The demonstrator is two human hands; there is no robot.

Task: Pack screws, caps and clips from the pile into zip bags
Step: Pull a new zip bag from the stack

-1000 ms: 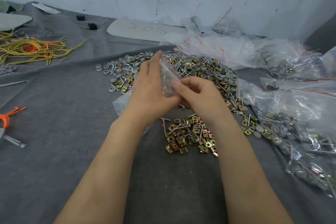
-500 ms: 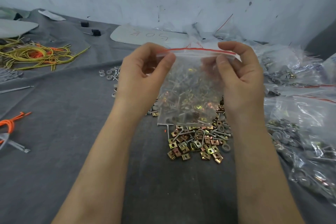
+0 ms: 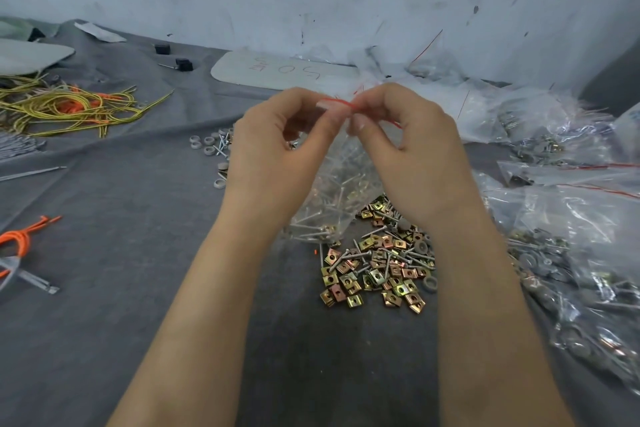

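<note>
clear red-strip zip bag (image 3: 341, 180), seemingly loaded, top pinched by left hand (image 3: 273, 156) and right hand (image 3: 415, 156). packed bags (image 3: 571, 218) heaped right; loose brass clips (image 3: 346, 284), screws (image 3: 341, 258), grey caps (image 3: 430, 284) remain.

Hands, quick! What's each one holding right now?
Left hand: pinches the red top strip of the zip bag.
Right hand: pinches the same strip, close beside the other hand's fingers.

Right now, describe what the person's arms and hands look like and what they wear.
Nothing is worn: the left hand and right hand have no gloves, rings or watch in view; the left forearm and right forearm are bare, no sleeves showing.
</note>
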